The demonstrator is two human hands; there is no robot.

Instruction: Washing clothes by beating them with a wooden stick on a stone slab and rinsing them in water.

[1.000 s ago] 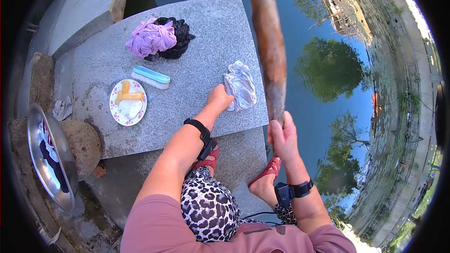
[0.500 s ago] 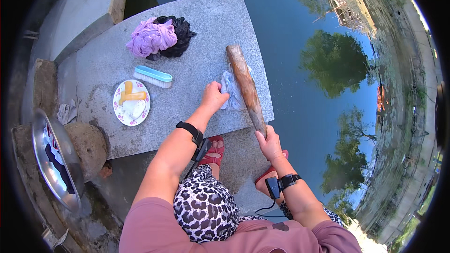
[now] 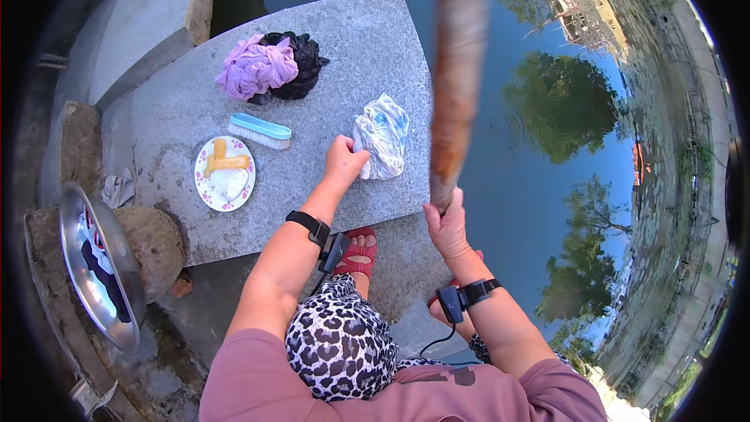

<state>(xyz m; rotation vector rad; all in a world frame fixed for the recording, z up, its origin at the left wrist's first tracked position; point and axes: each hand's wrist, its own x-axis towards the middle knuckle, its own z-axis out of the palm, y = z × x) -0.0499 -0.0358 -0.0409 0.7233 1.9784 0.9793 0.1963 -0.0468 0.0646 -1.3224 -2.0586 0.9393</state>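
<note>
A damp white cloth with blue patches lies bunched near the right side of a grey stone slab. At its left lower edge my left hand is closed, pinching the fabric. My right hand is wrapped round the thin end of a brown wooden washing bat. The bat is raised clear of the cloth, to the right of it, and its far end is blurred by motion.
Left of the cloth are a blue scrubbing brush and a flowered plate with yellowish soap bars. Lilac fabric and black fabric lie farther back. A metal basin holds clothes. Water borders the slab.
The bat has come up off the cloth and swung to the right in my right hand. The cloth now shows fully, and my left hand stays at its edge.
</note>
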